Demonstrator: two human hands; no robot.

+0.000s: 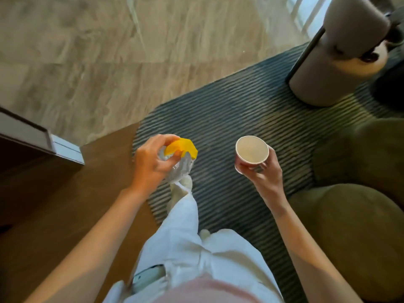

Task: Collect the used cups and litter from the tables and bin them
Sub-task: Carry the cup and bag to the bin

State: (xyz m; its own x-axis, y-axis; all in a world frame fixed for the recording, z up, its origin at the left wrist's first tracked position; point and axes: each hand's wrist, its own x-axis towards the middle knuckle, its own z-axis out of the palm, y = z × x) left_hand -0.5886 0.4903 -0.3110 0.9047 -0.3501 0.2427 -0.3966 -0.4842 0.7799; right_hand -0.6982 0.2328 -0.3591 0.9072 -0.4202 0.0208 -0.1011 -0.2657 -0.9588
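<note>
My left hand (150,159) is shut on a bundle of litter: a crumpled yellow paper (182,147) on top and a crushed clear plastic wrapper (181,171) under it. My right hand (262,173) grips a paper cup (251,153) from below, upright. The cup is white inside, pink outside, and looks empty. Both hands are held in front of my body, above the floor. My white trousers and a light shoe show beneath the left hand.
A dark striped rug (229,119) lies under my feet, beside brown wood floor (65,204) and pale stone tiles (109,51). A grey round pedestal (341,62) stands at the upper right. Green upholstered seats (358,226) fill the right side. A dark cabinet corner (32,138) juts in at left.
</note>
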